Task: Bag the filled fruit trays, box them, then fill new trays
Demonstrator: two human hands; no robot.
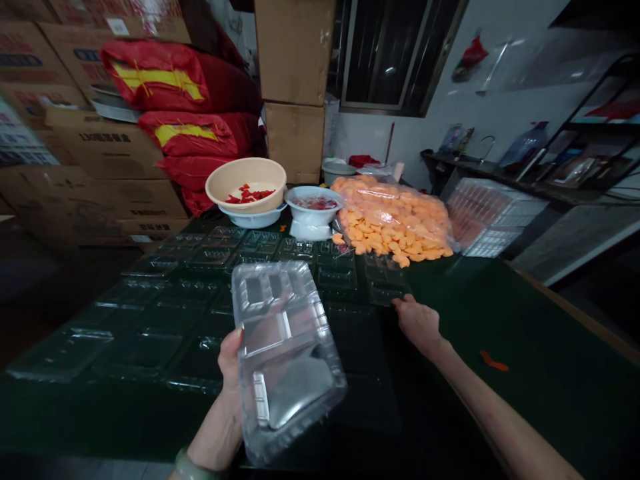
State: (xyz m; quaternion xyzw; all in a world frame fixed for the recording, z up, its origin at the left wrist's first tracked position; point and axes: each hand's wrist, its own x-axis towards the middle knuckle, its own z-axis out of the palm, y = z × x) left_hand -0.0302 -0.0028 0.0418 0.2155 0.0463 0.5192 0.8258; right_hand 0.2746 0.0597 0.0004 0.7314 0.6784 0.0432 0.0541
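Observation:
My left hand (231,387) grips a stack of clear plastic compartment trays (287,360) by its left edge, the thumb over the rim, tilted up above the table. At the right end of the laid-out rows, my right hand (419,323) pinches the near edge of a single clear tray (387,291) lying on the dark green table. Rows of similar clear trays (140,347) cover the table to the left and behind the stack. How the fingers under the stack lie is hidden.
Behind the trays stand a cream basin (215,183) with red pieces, a white bowl (313,212), and a plastic bag of orange pieces (395,213). White crates (493,217) sit at the right rear. One orange strip (494,362) lies on the green table (540,400).

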